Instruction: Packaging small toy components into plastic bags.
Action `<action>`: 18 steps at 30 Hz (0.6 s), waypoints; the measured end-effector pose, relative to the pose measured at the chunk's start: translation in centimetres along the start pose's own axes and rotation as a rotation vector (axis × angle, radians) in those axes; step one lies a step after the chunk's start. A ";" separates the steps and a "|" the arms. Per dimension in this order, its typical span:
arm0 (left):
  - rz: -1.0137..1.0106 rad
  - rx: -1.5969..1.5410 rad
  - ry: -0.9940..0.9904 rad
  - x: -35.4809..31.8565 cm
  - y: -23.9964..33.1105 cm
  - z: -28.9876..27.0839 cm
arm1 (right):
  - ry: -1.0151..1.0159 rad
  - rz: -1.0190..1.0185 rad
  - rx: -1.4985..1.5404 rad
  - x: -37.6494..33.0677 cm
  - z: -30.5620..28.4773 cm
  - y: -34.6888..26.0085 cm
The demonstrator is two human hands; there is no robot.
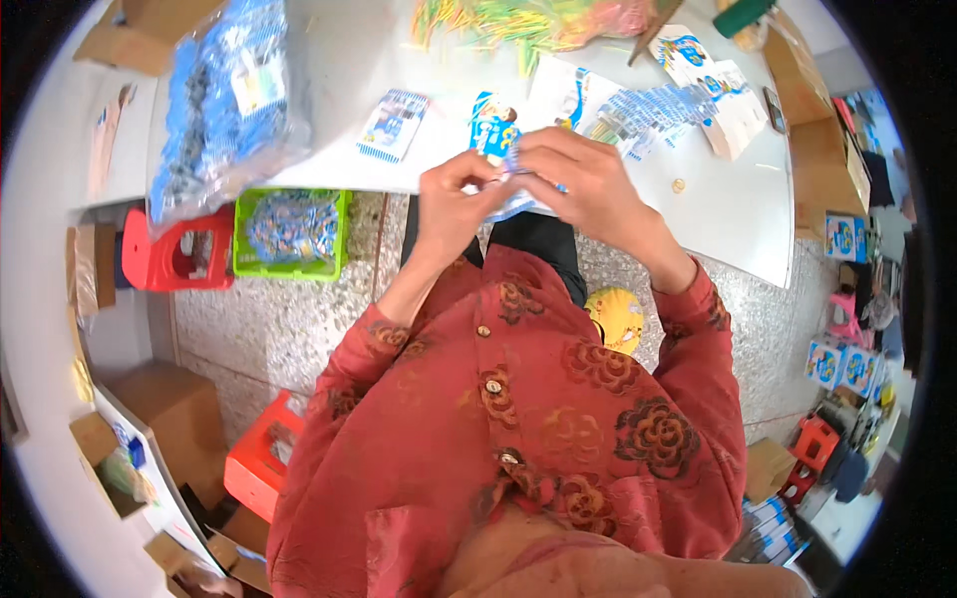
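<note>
My left hand (pixel 457 204) and my right hand (pixel 588 184) meet at the table's front edge. Both are closed, thumbs and fingers pinching a small blue-and-white packet (pixel 516 207) between them. Much of that packet is hidden by my fingers. Just beyond it lies a blue-and-white printed bag (pixel 490 122). To the left, a flat striped packet (pixel 394 125) rests on the table. Right of my right hand, several blue-striped packets (pixel 653 115) are spread overlapping, with white printed bags (pixel 733 125) beside them.
A clear plastic bag of blue packets (pixel 234 90) hangs over the white table's (pixel 738 224) left edge. Below stand a green basket (pixel 341 234) of small packets and a red stool (pixel 179 249). Thin green and yellow sticks (pixel 498 25) lie at the back. Cardboard boxes (pixel 832 169) stand right.
</note>
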State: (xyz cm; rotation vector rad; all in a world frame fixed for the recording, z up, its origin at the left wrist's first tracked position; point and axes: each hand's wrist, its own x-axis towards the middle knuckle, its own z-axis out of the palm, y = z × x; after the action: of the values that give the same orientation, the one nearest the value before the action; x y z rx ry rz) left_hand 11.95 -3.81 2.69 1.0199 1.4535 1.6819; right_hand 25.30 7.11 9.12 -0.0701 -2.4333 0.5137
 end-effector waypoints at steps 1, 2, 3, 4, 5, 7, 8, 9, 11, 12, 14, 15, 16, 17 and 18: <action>-0.023 0.003 -0.003 -0.4 -0.1 0.6 | -0.021 -0.010 0.019 -0.7 -0.5 -0.3; -0.043 -0.023 0.003 -1.0 -0.2 1.2 | -0.120 0.122 0.067 -1.3 -1.0 -0.5; -0.059 -0.053 0.001 -1.4 -0.4 1.9 | -0.219 0.258 0.102 -1.8 -1.5 -0.7; 0.035 -0.043 0.009 -1.8 -1.5 2.5 | -0.238 0.245 0.114 -2.2 -1.7 -0.7; 0.033 -0.021 0.001 -2.2 -1.4 3.0 | -0.243 0.266 0.124 -2.7 -2.0 -0.6; -0.006 -0.027 -0.016 -2.7 -1.2 3.3 | -0.270 0.304 0.125 -3.0 -2.3 -0.7; -0.008 -0.032 -0.014 -2.9 -1.3 3.3 | -0.275 0.305 0.124 -3.1 -2.3 -0.8; -0.003 -0.019 -0.012 -3.0 -1.4 3.3 | -0.254 0.286 0.122 -3.1 -2.2 -0.9; 0.011 -0.008 -0.018 -3.2 -1.4 3.2 | -0.227 0.266 0.109 -3.1 -2.2 -1.0; 0.007 0.001 -0.018 -3.2 -1.4 3.2 | -0.225 0.280 0.099 -3.0 -2.2 -1.2; 0.022 0.011 -0.034 -3.0 -1.0 3.1 | -0.206 0.292 0.071 -2.8 -2.2 -1.3; 0.048 0.077 -0.023 -3.1 -0.7 2.9 | -0.189 0.255 0.052 -2.9 -2.0 -1.2; 0.077 0.142 -0.013 -3.1 -0.4 2.7 | -0.172 0.220 0.031 -2.8 -1.9 -1.1; 0.020 0.160 -0.028 -3.2 -0.2 2.5 | -0.180 0.226 0.030 -2.6 -1.8 -1.4; 0.036 0.160 -0.045 -3.2 -0.2 2.4 | -0.164 0.228 0.013 -2.3 -1.8 -1.4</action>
State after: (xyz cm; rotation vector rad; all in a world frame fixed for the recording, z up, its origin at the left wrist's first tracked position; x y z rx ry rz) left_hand 15.51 -5.47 2.24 1.1694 1.5682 1.5773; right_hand 28.35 6.03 9.56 -0.3140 -2.5971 0.6583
